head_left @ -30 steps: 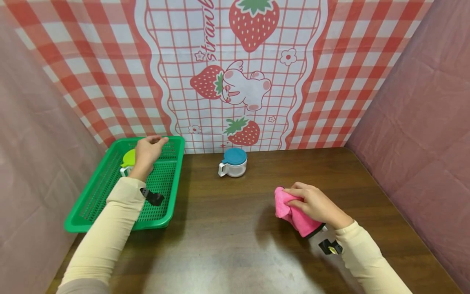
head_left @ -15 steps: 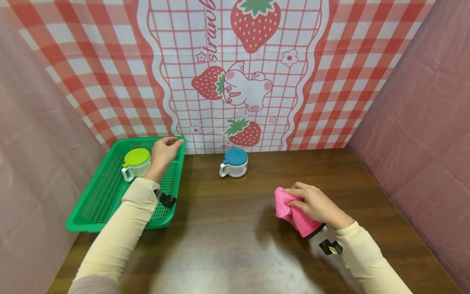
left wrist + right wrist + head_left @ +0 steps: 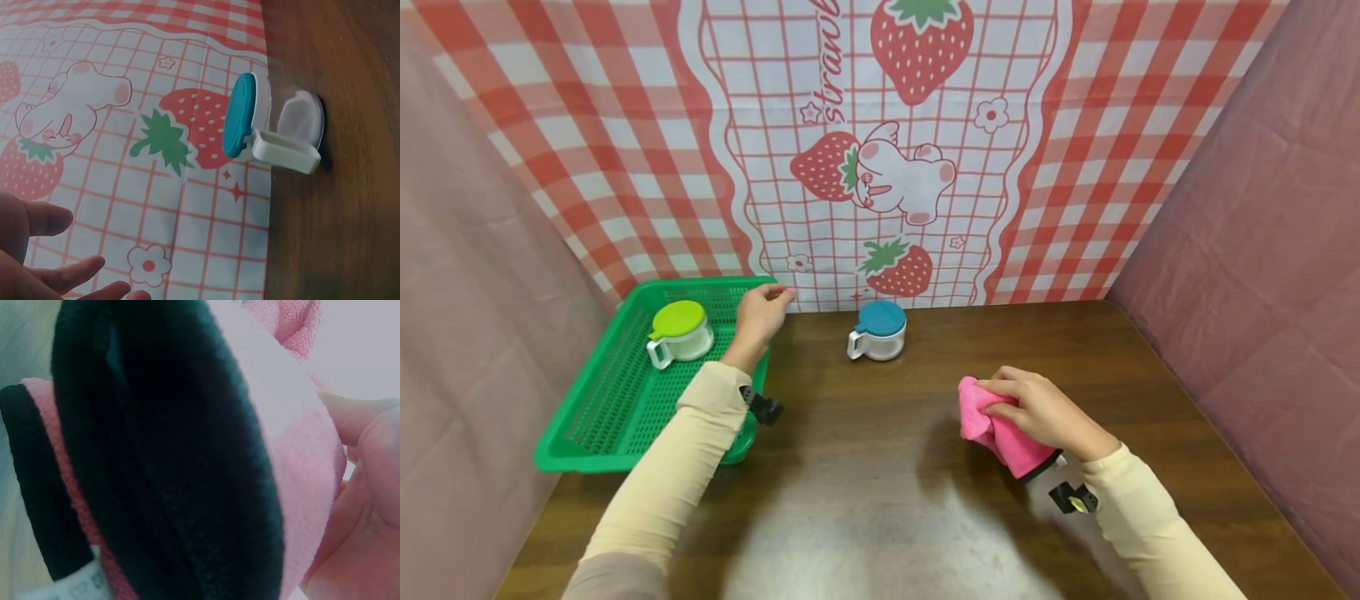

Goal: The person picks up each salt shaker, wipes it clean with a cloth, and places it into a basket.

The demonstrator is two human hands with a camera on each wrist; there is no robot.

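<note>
My left hand hovers over the right rim of the green basket, holding nothing. In the left wrist view its fingers are spread and relaxed. Ahead of it stands a clear jar with a blue lid and a white handle, upright on the table near the back. A similar jar with a lime-green lid sits upright inside the basket. On the right, my right hand grips a pink cloth between thumb and fingers. Black edging and a white tag of the cloth show up close in the right wrist view.
The brown wooden table runs between the basket and the cloth. A strawberry-print checked backdrop rises right behind the table's back edge. Pink curtains close in both sides.
The left hand has moved rightward from over the basket's middle to its right rim, uncovering the lime-lidded jar. The right hand keeps its grip on the cloth, nearly still.
</note>
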